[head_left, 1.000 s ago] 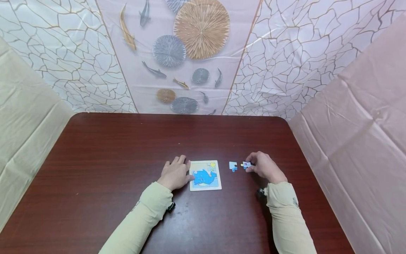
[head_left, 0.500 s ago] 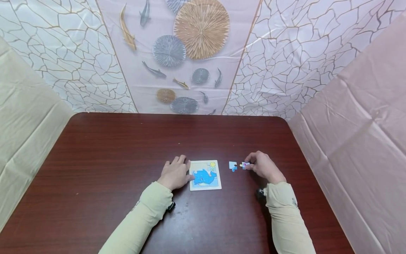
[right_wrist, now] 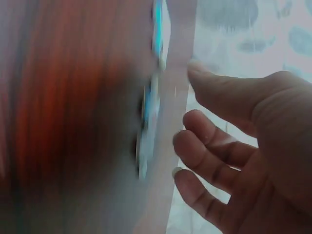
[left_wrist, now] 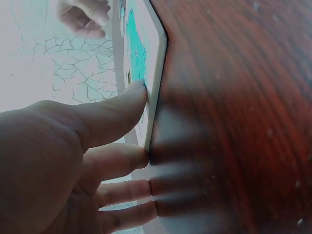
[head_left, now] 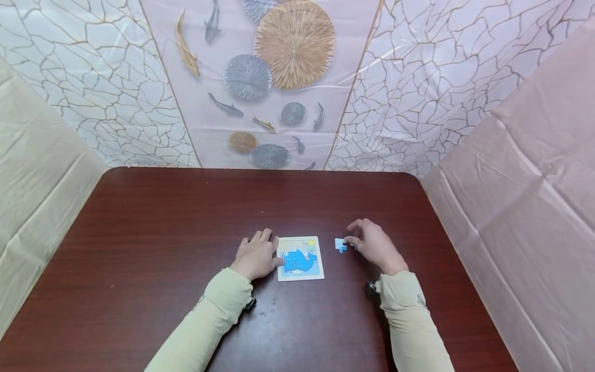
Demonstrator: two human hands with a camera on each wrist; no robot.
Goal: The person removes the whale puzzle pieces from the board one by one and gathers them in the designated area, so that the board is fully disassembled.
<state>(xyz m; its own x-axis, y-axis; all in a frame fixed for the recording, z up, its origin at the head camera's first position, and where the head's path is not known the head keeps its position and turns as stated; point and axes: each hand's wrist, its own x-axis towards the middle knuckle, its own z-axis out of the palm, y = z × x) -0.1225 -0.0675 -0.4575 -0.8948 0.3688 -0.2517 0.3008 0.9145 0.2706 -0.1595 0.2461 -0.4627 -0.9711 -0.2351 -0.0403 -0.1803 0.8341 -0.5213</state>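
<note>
On the table lies a square jigsaw puzzle board point(head_left: 301, 279) with a blue whale picture and a yellow sun. My left hand point(head_left: 254, 257) rests at its left side. In the left wrist view the thumb point(left_wrist: 122, 105) lies on the board's rim, the index finger touches its corner, and the other fingertips meet the table. A pale blue puzzle piece point(head_left: 340, 243) lies right of the board. My right hand point(head_left: 374, 246) hovers over a second piece and mostly hides it from the head. The right wrist view, blurred, shows both pieces point(right_wrist: 148, 107) apart from the loosely bent fingers.
The dark red-brown wooden table point(head_left: 186, 217) has rounded far corners. Behind it hangs a patterned cloth point(head_left: 293, 46), with plain pale cloth walls on both sides. The right hand also appears at the upper left of the left wrist view.
The right hand slid the second puzzle piece slightly left towards the first, then let go and rose a little, moving further left. The left hand stayed on the board.
</note>
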